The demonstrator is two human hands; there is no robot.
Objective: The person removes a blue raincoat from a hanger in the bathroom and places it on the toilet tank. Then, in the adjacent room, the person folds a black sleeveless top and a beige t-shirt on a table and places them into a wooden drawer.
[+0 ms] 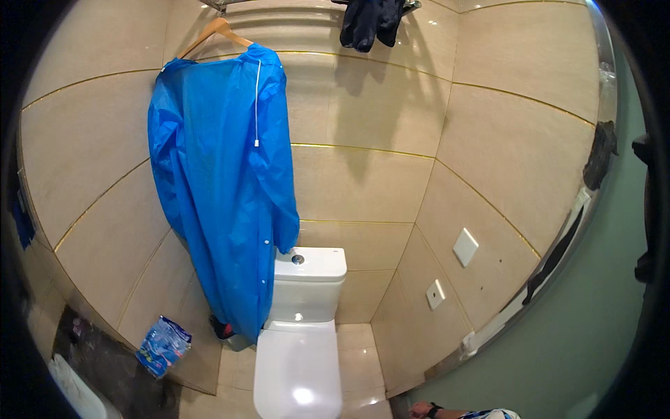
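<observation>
At the lower edge, right of the middle, my right hand [421,410] shows small and partly cut off. A dark band [434,410] circles its wrist, and a patterned sleeve [492,414] covers the arm. It is nearest the bottom of the door frame [447,362]; whether it touches anything I cannot make out, and its fingers are too unclear to read. My left hand is outside the picture. Ahead, a blue raincoat [220,174] with a white drawstring hangs on a wooden hanger [218,29]. Its hem drops beside a white toilet [299,377] with the lid down.
Dark cloth items [370,24] hang from the rack at the top. A small bin [236,341] stands left of the toilet. At the lower left is a blue packet [163,346]. Two white wall plates [465,247] sit on the right tiled wall, beside a green wall [558,335].
</observation>
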